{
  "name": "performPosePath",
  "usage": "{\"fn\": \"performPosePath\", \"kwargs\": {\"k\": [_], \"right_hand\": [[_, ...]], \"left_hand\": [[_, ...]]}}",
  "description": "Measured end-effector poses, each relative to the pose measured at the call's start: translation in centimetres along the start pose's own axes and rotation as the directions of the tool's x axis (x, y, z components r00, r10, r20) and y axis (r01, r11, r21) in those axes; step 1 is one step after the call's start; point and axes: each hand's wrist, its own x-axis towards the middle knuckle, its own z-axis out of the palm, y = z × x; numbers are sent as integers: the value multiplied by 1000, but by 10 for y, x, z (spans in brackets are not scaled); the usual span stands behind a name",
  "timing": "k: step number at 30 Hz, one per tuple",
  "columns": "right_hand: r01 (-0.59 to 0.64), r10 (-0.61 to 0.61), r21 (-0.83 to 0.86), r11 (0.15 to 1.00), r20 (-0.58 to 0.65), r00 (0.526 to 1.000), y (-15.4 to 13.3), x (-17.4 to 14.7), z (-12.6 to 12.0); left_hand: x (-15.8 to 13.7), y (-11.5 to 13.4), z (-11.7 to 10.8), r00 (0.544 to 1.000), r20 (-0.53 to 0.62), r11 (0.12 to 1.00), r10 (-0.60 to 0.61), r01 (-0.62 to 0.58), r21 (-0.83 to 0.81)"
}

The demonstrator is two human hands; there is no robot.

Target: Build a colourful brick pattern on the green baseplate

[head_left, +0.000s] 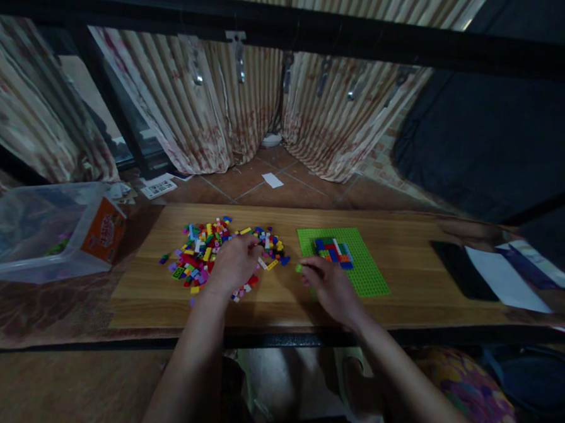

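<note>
My right hand [328, 286] pinches a small light green toy brick [299, 268] between thumb and fingertips, just left of a green studded baseplate [371, 276]. On the baseplate sits a low, roughly square build [334, 253] of blue, red, white, green and orange bricks; my right hand is close in front of it. My left hand [236, 263] is over the right part of a pile of loose, many-coloured bricks [200, 248], fingers curled in. Whatever those fingers may hold is hidden. A yellow brick with holes [273, 265] lies right of my left hand.
The wooden board [417, 263] bears pile and baseplate. At left stands a clear plastic box [39, 230] with an orange label. A black flat object [464, 271] and white paper [506, 280] lie at the right. Striped curtains [250, 109] hang behind a dark bar [292, 26].
</note>
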Motion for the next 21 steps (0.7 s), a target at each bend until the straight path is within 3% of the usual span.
{"fn": "performPosePath", "kwargs": {"k": [4,8,14,21], "right_hand": [[-65,53,-111,992,-103,993,37,-10,-51],[-57,38,-185,981,-105,994,51,-3,-82],[-7,3,-169,986,-24,1000,52,7,-78],[18,-36,-193,981,-89,995,51,14,-68]], "left_hand": [[-3,28,28,992,68,992,107,-101,-81],[-7,54,58,977,139,982,158,-141,-125],[-7,72,78,978,168,989,121,-104,-110],[-5,83,96,980,157,991,124,-113,-76]]}}
